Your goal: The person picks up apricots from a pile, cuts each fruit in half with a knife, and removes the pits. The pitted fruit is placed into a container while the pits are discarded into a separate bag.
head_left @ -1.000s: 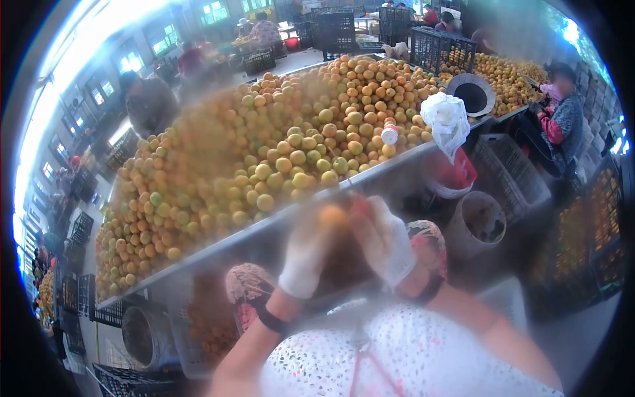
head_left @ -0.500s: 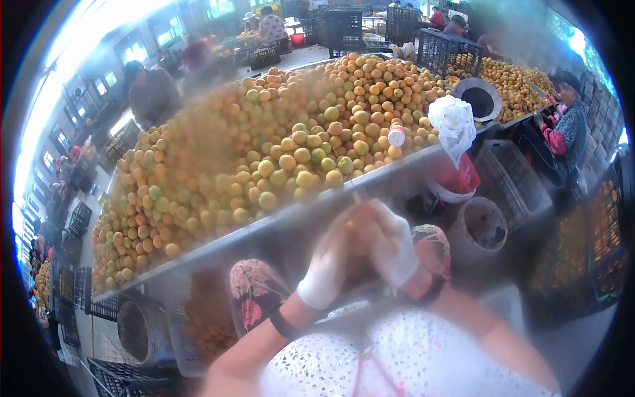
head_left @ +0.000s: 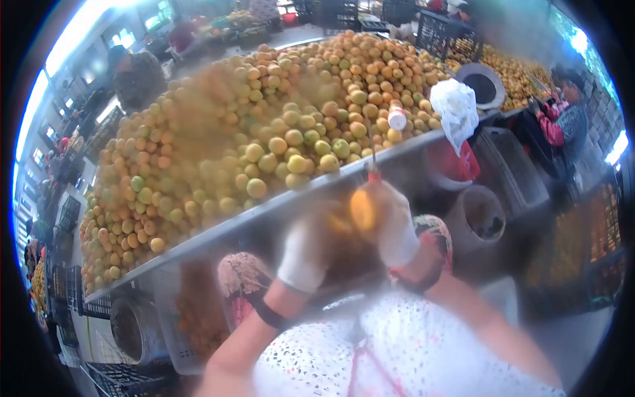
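Note:
In the head view, my gloved right hand is closed round a thin pointed tool with a red handle, its metal tip pointing up. A round yellow-orange fruit sits against the fingers of that hand. To its left is my gloved left hand, its fingers smeared by motion and haze. A blurred orange patch lies between the two hands, and I cannot make out what it is. Just beyond them, a big heap of round orange-green fruit rests on a table with a metal edge.
A white plastic bag hangs over the table edge above a red-lined bucket. A small white bottle lies on the fruit. Another bucket stands at right, and a crate at lower left. A co-worker sits at far right.
My hands were together and have moved apart, the left one going left. The yellow-orange fruit and the red-handled tool now show more plainly. The view has tilted slightly downward.

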`<state>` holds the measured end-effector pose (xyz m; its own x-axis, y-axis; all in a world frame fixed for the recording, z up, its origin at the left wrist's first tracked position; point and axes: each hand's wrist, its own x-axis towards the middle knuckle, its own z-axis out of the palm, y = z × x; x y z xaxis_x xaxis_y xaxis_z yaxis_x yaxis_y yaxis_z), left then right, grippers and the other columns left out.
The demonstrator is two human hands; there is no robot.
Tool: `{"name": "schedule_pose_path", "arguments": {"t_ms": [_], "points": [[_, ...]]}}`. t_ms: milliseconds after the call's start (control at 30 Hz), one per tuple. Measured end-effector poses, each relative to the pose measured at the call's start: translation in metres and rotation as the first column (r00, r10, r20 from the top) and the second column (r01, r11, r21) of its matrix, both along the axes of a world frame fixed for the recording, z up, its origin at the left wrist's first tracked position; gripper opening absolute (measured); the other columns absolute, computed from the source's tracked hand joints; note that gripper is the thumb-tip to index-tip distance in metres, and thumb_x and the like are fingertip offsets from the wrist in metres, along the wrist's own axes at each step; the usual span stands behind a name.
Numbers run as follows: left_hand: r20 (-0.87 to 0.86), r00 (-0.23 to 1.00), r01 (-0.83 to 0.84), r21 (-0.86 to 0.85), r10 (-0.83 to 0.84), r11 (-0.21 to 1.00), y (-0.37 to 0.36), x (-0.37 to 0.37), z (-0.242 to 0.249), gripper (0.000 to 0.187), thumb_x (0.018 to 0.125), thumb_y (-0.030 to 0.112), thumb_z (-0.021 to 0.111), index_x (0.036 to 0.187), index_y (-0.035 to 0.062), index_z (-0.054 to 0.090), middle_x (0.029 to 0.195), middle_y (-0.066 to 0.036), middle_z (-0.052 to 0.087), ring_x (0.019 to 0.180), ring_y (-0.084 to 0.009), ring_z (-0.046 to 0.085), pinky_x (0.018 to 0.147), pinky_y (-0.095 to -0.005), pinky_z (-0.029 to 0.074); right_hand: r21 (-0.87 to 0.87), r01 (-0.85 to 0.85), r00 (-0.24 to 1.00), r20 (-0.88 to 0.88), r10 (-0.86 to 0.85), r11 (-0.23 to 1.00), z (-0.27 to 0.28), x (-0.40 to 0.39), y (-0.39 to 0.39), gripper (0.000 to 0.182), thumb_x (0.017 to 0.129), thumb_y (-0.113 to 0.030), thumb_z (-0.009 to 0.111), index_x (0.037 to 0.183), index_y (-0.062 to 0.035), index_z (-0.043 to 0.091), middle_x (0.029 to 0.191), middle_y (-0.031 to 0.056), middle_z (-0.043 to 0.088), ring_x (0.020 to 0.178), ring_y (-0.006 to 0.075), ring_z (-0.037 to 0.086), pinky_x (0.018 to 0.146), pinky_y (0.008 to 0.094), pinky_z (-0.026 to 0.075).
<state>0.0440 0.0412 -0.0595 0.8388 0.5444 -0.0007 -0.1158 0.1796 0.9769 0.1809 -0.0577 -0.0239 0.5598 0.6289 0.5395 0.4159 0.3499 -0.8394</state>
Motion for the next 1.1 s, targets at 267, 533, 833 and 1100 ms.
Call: {"name": "schedule_pose_path", "arguments": {"t_ms": [267, 533, 833, 1100], "points": [[-0.038, 0.999, 0.011, 0.224, -0.003, 0.975, -0.013, -0.023, 0.029, 0.047, 0.096, 0.046, 0.059, 0.114, 0.0022, 0.055, 0.105, -0.008, 0.062, 0.091, -0.0185, 0.064, 0.074, -0.0335, 0.056, -0.013, -0.355, 0.777, -0.56, 0.287, 0.935, 0.02, -0.022, -0.015, 0.017, 0.098, -0.019, 0.064, 0.102, -0.0028, 0.062, 0.085, -0.0042, 0.059, 0.075, 0.0031, 0.053, 0.065, 0.021, 0.045], [0.015, 0.994, 0.111, 0.021, -0.111, 0.994, -0.024, -0.031, 0.035, 0.056, 0.086, 0.032, 0.076, 0.125, -0.0018, 0.055, 0.112, -0.006, 0.064, 0.097, -0.0119, 0.062, 0.081, -0.026, 0.051, -0.271, -0.244, 0.959, -0.21, 0.19, 0.931, 0.032, -0.028, -0.032, 0.022, 0.098, -0.024, 0.063, 0.104, -0.0031, 0.063, 0.075, 0.0084, 0.061, 0.07, 0.0096, 0.058, 0.062, 0.0287, 0.048], [0.056, 0.996, 0.063, 0.029, -0.065, 0.998, -0.04, -0.032, 0.058, 0.055, 0.091, 0.044, 0.069, 0.122, 0.0002, 0.057, 0.103, -0.006, 0.066, 0.082, -0.013, 0.065, 0.061, -0.0235, 0.051, -0.255, -0.251, 0.945, -0.275, 0.178, 0.934, 0.039, -0.031, -0.037, 0.021, 0.098, -0.021, 0.063, 0.103, -0.0004, 0.062, 0.078, 0.0054, 0.063, 0.073, 0.0067, 0.059, 0.062, 0.0269, 0.048], [0.022, 1.0, 0.004, -0.119, -0.001, 0.993, -0.029, -0.034, 0.006, 0.052, 0.097, 0.051, 0.059, 0.121, 0.0044, 0.057, 0.104, -0.007, 0.066, 0.087, -0.0171, 0.066, 0.07, -0.0288, 0.056, -0.217, -0.229, 0.966, -0.168, 0.194, 0.949, 0.04, -0.04, -0.042, 0.016, 0.099, -0.014, 0.06, 0.105, 0.0006, 0.059, 0.077, 0.0055, 0.063, 0.072, 0.0065, 0.061, 0.063, 0.026, 0.05]]}}
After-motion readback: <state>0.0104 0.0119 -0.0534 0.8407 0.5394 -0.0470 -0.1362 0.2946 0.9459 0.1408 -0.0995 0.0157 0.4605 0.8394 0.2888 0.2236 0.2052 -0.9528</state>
